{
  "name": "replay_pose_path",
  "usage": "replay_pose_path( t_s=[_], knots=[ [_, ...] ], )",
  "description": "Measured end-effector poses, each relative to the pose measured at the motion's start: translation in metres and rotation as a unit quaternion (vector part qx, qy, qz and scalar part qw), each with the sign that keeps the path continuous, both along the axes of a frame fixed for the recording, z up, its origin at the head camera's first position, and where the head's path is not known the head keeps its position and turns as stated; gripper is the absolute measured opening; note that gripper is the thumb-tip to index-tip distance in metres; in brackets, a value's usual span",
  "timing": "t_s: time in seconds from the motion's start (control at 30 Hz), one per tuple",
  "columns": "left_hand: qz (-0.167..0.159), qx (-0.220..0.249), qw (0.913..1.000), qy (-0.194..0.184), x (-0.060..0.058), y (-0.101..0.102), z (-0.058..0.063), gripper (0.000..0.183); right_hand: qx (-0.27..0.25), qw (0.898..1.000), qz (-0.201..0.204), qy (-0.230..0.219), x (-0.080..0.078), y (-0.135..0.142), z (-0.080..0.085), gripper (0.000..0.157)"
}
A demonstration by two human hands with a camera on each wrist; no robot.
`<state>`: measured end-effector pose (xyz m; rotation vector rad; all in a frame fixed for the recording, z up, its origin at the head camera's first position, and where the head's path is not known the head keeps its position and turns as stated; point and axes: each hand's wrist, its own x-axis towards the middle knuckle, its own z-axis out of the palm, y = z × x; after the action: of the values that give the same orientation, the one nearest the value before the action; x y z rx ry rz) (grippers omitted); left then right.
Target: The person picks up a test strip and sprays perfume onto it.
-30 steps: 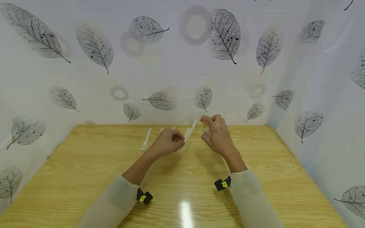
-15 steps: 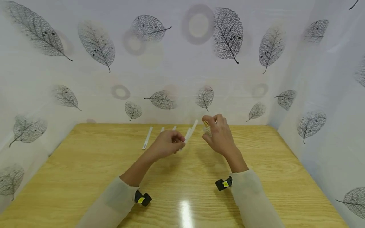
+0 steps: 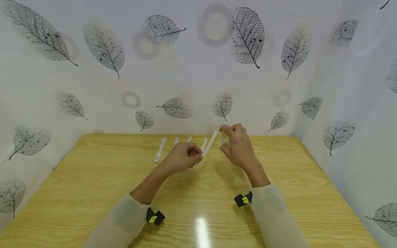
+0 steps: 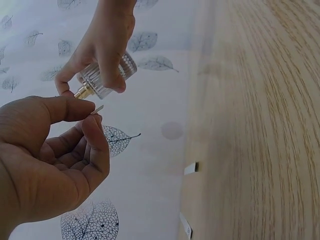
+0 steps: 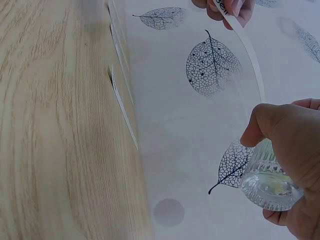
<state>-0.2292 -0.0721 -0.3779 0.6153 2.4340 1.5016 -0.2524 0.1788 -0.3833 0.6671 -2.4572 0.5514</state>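
My left hand (image 3: 183, 156) pinches a slim white perfume test strip (image 3: 211, 141) between thumb and forefinger, its free end slanting up and right. Black print shows on the strip near the fingers in the right wrist view. My right hand (image 3: 239, 146) grips a ribbed clear-glass perfume bottle (image 5: 270, 187), tilted, its gold spray nozzle (image 4: 84, 92) facing the strip. The right forefinger rests on top of the nozzle. In the head view the strip's tip is close beside the nozzle, both held above the table. Fingers hide much of the bottle.
More white strips lie spaced along the far part of the wooden table (image 3: 124, 193), the leftmost strip (image 3: 160, 150) with a printed end. A pale leaf-patterned curtain (image 3: 186, 75) encloses the back and sides. Black cameras sit at both sleeve cuffs.
The strip's free end has shifted slightly right, nearer the nozzle, and now stands apart from the strip lying behind it. The right hand keeps its grip on the bottle, almost unmoved.
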Motion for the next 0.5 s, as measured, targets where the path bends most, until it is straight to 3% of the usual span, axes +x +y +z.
replay_pose_path(
  t_s=[0.5],
  knots=[
    [0.001,-0.003,1.0,0.006,0.0014,-0.0037,0.0071,0.011,-0.001,1.0,0.002,0.007,-0.0012,-0.0007,-0.0014,0.058]
  ],
)
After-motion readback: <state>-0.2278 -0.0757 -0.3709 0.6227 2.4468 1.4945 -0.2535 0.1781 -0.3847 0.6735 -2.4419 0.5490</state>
